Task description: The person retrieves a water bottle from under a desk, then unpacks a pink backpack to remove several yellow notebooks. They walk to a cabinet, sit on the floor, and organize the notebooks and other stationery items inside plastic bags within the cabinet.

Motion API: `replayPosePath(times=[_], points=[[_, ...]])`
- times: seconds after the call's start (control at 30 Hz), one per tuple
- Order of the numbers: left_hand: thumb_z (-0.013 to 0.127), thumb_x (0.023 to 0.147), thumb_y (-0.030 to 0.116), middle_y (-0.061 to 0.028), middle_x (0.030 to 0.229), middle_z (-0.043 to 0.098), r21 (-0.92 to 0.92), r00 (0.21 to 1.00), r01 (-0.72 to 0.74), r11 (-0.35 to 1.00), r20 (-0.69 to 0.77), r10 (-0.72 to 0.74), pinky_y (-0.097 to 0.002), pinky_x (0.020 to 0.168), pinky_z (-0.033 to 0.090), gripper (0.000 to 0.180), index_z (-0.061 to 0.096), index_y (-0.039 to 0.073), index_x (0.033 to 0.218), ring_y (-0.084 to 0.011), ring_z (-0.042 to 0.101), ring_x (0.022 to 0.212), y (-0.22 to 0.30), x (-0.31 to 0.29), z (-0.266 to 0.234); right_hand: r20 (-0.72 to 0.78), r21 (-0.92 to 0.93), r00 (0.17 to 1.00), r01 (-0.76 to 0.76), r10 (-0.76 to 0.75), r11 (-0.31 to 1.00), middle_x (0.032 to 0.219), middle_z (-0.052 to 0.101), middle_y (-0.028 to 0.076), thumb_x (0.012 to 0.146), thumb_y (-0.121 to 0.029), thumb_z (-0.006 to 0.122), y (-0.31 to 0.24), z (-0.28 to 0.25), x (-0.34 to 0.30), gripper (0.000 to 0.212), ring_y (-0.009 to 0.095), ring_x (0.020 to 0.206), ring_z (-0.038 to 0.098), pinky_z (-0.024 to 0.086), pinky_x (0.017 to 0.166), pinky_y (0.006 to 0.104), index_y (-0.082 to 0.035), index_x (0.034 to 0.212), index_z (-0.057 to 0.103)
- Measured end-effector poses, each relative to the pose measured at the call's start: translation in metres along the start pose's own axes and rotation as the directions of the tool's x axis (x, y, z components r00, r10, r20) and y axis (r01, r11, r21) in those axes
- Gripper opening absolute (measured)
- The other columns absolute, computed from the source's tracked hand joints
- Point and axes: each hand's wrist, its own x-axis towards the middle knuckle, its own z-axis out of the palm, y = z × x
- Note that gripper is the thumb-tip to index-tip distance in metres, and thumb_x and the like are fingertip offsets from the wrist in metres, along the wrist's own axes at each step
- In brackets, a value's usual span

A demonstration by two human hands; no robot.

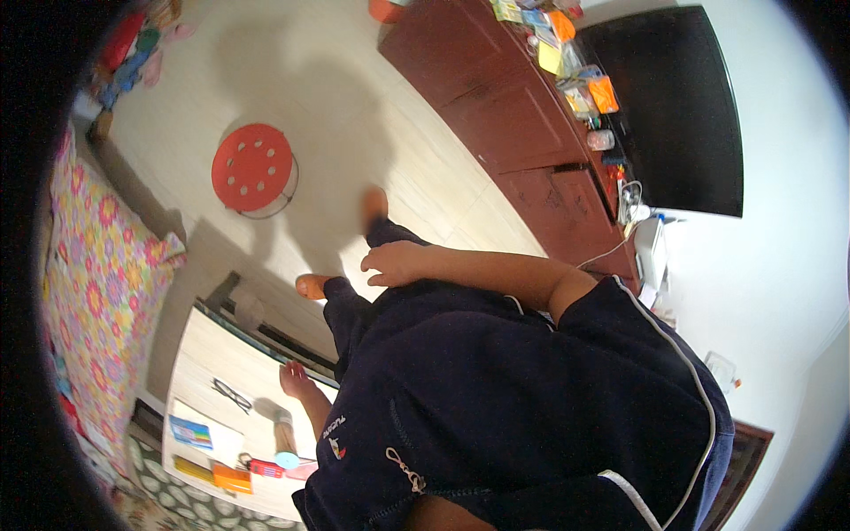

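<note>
My left hand [298, 380] hangs beside the edge of a low white-topped table [199, 354]. Its fingers look apart, with nothing seen in them. Nearest to it on the tabletop are a pair of dark-framed glasses [231, 396] and a brownish cylindrical container [283, 432] with a pale blue end. In front of my dark trousers, my right hand [394, 264] hangs with loosely bent, parted fingers and holds nothing visible. Farther along the table lie a blue booklet [190, 433] on white paper, a red item [264, 467], an orange pack [232, 478] and a yellow strip-like thing [193, 468].
A round red stool [252, 168] with holes stands on the pale tiled floor ahead. Along the right runs a reddish-brown cabinet [505, 115] bearing small packets, a cable and a black television [664, 106]. At left is a flowered cloth [102, 283] over furniture.
</note>
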Motion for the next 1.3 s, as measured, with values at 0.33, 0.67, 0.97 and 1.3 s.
replayPosePath(times=[0.33,0.67,0.97,1.3], points=[[0.057,0.082,0.018,-0.0126,0.095,0.059,0.307,0.939,-0.261,0.915,0.3,0.167,-0.0306,0.061,0.048,0.038,0.045,0.005,0.115,-0.0231,0.058,0.075,0.07,-0.08,0.251,-0.209,0.057,0.976,0.076,-0.062,0.996,0.101,0.056,0.016,0.081,-0.032,0.051,0.135,-0.105,-0.033,0.035,0.033,0.095,0.054,0.044,0.081,0.0419,-0.008,0.106,0.053],[0.055,0.084,0.018,-0.014,0.09,0.06,0.669,0.808,-0.316,0.673,0.562,-0.179,-0.0304,0.054,0.05,0.025,0.05,0.004,0.105,-0.0222,0.06,0.067,-0.011,-0.129,0.412,-0.44,0.084,0.894,-0.058,0.089,0.995,0.099,0.058,0.02,0.078,-0.032,0.054,0.269,-0.203,-0.085,0.037,0.035,0.094,0.056,0.045,0.078,0.0465,-0.001,0.098,0.057],[0.055,0.084,0.022,-0.009,0.082,0.06,0.646,0.656,-0.662,0.38,0.745,-0.125,-0.0255,0.049,0.044,0.025,0.051,0.005,0.103,-0.0178,0.06,0.064,0.018,-0.18,0.527,-0.343,0.238,0.922,-0.099,0.179,0.966,0.097,0.058,0.017,0.076,-0.033,0.057,0.306,-0.222,-0.106,0.034,0.035,0.091,0.056,0.046,0.075,0.0441,-0.004,0.092,0.058],[0.058,0.083,0.019,-0.0103,0.084,0.061,0.735,0.707,-0.542,0.407,0.661,-0.253,-0.0326,0.061,0.052,0.03,0.052,-0.004,0.102,-0.0232,0.061,0.073,0.027,-0.154,0.575,-0.243,0.216,0.946,-0.162,0.213,0.963,0.094,0.058,0.016,0.079,-0.032,0.051,0.324,-0.274,-0.059,0.031,0.034,0.089,0.057,0.047,0.073,0.044,-0.004,0.091,0.059]])
